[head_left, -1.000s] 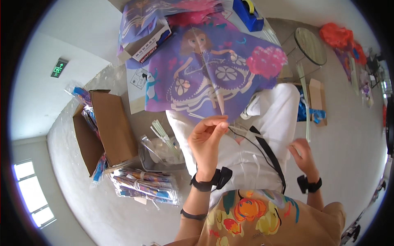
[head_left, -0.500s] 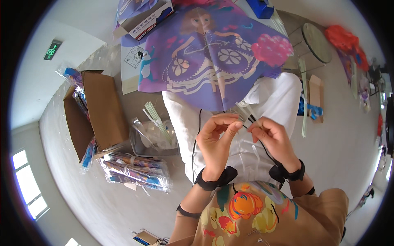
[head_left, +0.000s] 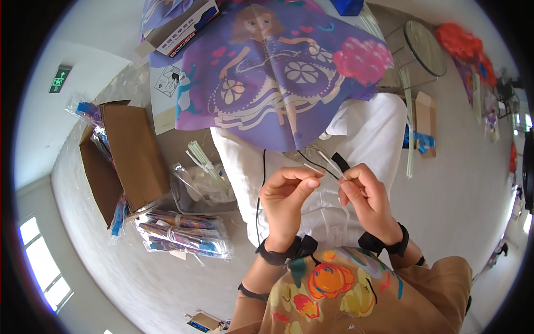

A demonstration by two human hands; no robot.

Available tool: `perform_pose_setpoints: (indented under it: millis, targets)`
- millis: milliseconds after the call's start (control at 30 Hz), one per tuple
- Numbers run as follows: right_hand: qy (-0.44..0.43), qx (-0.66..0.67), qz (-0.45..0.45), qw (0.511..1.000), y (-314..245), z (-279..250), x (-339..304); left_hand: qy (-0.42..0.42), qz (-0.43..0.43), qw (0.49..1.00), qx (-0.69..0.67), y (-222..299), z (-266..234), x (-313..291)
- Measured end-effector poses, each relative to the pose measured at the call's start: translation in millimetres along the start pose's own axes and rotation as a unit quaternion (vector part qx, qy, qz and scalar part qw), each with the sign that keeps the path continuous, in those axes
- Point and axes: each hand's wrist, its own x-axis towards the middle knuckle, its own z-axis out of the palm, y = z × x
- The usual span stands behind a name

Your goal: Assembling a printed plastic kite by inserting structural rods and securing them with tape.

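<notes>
My left hand point(head_left: 285, 201) is closed in a pinch, thumb against forefinger, on a thin white strip point(head_left: 312, 168). Just to its right, my right hand point(head_left: 368, 201) pinches more thin white strips point(head_left: 330, 162). A short black strip or tube point(head_left: 340, 161) sticks up from the right fingers. Both hands hover above my lap, a small gap between them. Beyond them a purple kite-like sheet point(head_left: 261, 119), printed with a figure in a gown, lies across the work surface and hangs toward my knees. How the strips join is too small to tell.
Left of me stand an open cardboard box point(head_left: 133, 156), a grey bin point(head_left: 192, 207) with a bundle of pale rods point(head_left: 204, 160), and plastic-wrapped packs point(head_left: 183, 234). A printed carton point(head_left: 186, 28) rests on the sheet. At right are a round stool point(head_left: 425, 49) and a small box point(head_left: 426, 119).
My hands have drawn slightly apart, the left one moving left and down. The black piece now points up more plainly from my right fingers. The whole view has shifted a little.
</notes>
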Motion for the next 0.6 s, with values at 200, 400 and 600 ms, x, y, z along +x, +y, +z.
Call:
perform_pose_setpoints:
  millis: [200, 400, 600]
  targets:
    - [-0.012, -0.013, -0.037, 0.999, -13, -5, -10, -0.093, -0.039, 0.952, -0.289, -5, -10, -2]
    - [-0.019, -0.056, -0.068, 0.996, -17, -4, -9, -0.117, -0.011, 0.953, -0.281, 5, -4, -3]
    - [-0.007, -0.055, -0.061, 0.997, -15, -1, -7, -0.067, 0.014, 0.989, -0.134, 21, -12, 15]
